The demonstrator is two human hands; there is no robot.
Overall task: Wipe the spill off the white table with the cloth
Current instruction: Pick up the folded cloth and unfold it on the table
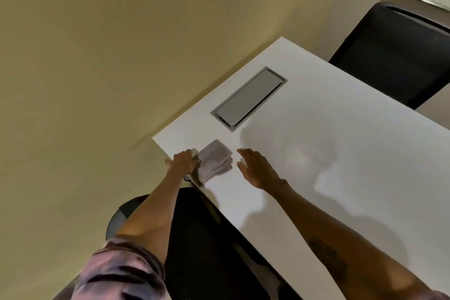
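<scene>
A folded grey cloth [215, 161] lies near the left corner of the white table [341, 129]. My left hand [183, 162] rests at the table's edge with its fingertips touching the cloth's left side and the thumb spread away from it. My right hand [257, 168] hovers flat just to the right of the cloth, fingers apart and holding nothing. A faint shiny patch [306, 156] shows on the tabletop to the right of my right hand; I cannot tell whether it is the spill or glare.
A grey cable-port lid [248, 98] is set into the table beyond the cloth. One black chair [399, 56] stands at the far side, another black chair [202, 238] below the near edge. A beige wall runs along the left.
</scene>
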